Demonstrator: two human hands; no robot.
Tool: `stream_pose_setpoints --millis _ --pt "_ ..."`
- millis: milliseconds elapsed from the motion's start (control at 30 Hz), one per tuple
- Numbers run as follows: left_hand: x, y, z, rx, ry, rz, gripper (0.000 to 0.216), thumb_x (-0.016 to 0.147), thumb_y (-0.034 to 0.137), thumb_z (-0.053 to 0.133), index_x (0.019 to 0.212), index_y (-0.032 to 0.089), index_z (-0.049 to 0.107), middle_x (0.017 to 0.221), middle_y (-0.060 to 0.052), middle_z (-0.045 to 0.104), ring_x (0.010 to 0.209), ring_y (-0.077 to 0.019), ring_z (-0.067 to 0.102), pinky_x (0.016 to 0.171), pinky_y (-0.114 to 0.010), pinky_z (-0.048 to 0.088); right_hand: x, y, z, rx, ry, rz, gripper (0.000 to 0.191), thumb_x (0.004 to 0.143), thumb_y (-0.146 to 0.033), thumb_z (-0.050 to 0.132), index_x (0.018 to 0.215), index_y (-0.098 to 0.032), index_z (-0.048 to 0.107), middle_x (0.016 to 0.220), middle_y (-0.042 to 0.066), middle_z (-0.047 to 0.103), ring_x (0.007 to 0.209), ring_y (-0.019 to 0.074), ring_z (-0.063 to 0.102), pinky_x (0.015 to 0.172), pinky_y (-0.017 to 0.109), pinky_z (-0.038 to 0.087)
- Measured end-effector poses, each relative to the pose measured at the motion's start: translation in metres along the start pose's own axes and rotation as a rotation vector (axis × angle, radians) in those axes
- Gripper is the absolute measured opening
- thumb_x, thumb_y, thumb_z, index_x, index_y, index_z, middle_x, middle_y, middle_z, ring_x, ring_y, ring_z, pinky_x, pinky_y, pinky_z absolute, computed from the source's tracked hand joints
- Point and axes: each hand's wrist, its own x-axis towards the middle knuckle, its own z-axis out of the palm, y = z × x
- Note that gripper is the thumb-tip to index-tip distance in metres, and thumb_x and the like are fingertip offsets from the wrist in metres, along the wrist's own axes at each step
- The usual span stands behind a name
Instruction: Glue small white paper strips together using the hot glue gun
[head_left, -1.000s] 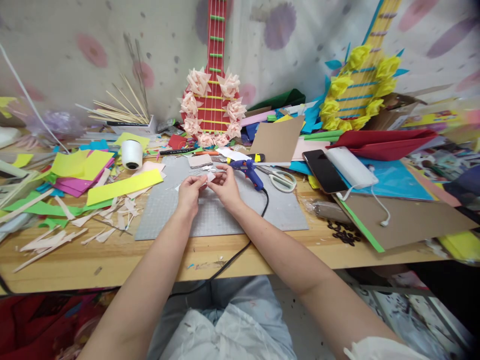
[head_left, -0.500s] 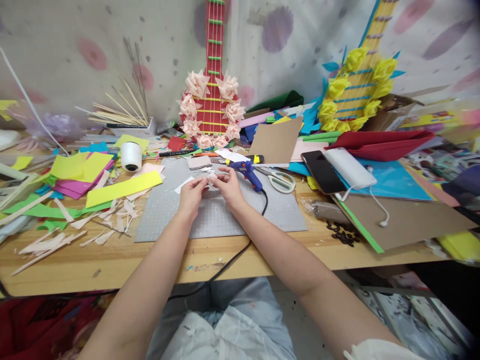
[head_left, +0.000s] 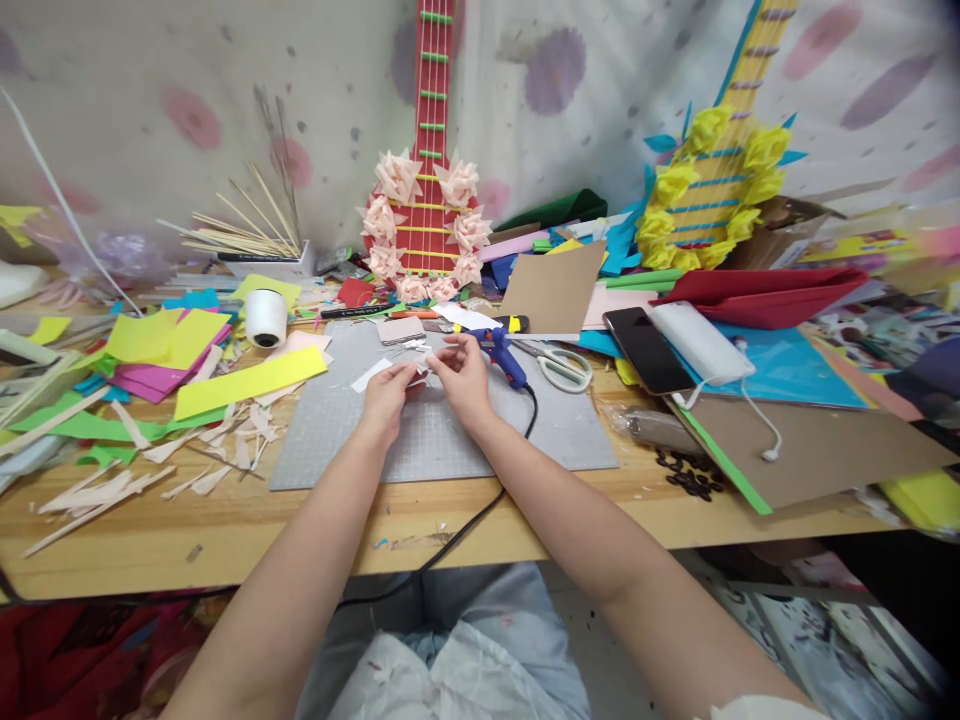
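Observation:
My left hand (head_left: 386, 398) and my right hand (head_left: 466, 378) meet over the grey cutting mat (head_left: 442, 435). Both pinch a small pale piece of paper (head_left: 420, 372) between their fingertips, held just above the mat. A blue glue gun (head_left: 501, 352) lies just right of my right hand, its black cord (head_left: 480, 500) running off the table's front edge. A white paper strip (head_left: 370, 375) lies on the mat by my left hand.
Scissors (head_left: 559, 365), a black phone (head_left: 645, 350) and a white power bank (head_left: 701, 342) lie to the right. Yellow paper (head_left: 247, 382), a white spool (head_left: 265, 318) and paper scraps (head_left: 135, 470) clutter the left. A red paper guitar (head_left: 424, 225) and a yellow one (head_left: 712, 200) lean on the wall.
Both hands stay pinched on the small paper piece, shifting only slightly over the mat. The view has tilted a little.

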Motion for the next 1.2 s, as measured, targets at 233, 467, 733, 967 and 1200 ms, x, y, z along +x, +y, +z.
stream_pose_setpoints --millis 233,467,733,967,1200 --pt "-0.0002 0.0009 -0.0002 -0.018 0.025 0.025 0.028 0.046 0.032 0.077 0.063 0.014 0.065 0.069 -0.003 0.062 0.067 -0.0113 0.056 0.069 -0.027 0.043 -0.0034 -0.0034 0.0018 0.004 -0.045 -0.028 0.034 0.065 -0.027 0.062 0.093 -0.023 0.043 0.071 -0.004 0.055 0.066 0.0107 0.055 0.069 0.027 0.045" --pt "0.0009 0.0002 -0.0011 -0.036 0.027 0.037 0.03 0.042 0.033 0.079 0.056 0.014 0.059 0.066 -0.001 0.062 0.066 -0.0103 0.055 0.071 -0.026 0.042 -0.0036 -0.0029 0.0026 0.082 -0.094 0.041 0.036 0.064 -0.026 0.064 0.092 -0.022 0.041 0.069 -0.005 0.055 0.065 0.0105 0.055 0.068 0.027 0.046" --pt "-0.004 0.0039 0.0027 -0.155 -0.046 -0.005 0.032 0.045 0.029 0.078 0.052 0.016 0.049 0.065 0.002 0.061 0.068 -0.0097 0.056 0.074 -0.026 0.042 -0.0048 -0.0008 0.0033 0.098 -0.133 0.034 0.034 0.065 -0.026 0.063 0.092 -0.023 0.042 0.07 -0.004 0.056 0.064 0.0105 0.056 0.067 0.027 0.046" --pt "-0.0025 0.0045 0.0018 -0.152 -0.03 0.026 0.034 0.046 0.028 0.077 0.049 0.016 0.045 0.06 0.003 0.057 0.066 -0.0094 0.055 0.073 -0.026 0.042 -0.0056 -0.0022 0.0033 0.127 -0.179 0.045 0.037 0.064 -0.026 0.063 0.093 -0.023 0.041 0.07 -0.005 0.056 0.065 0.0101 0.056 0.068 0.027 0.046" --pt "-0.0013 0.0019 0.0004 -0.136 -0.011 0.056 0.034 0.045 0.028 0.077 0.051 0.016 0.046 0.065 0.002 0.06 0.068 -0.0104 0.056 0.07 -0.026 0.042 -0.0043 0.0009 0.0051 0.107 -0.195 0.09 0.044 0.058 -0.02 0.066 0.093 -0.023 0.041 0.071 -0.006 0.055 0.066 0.0098 0.057 0.068 0.027 0.047"
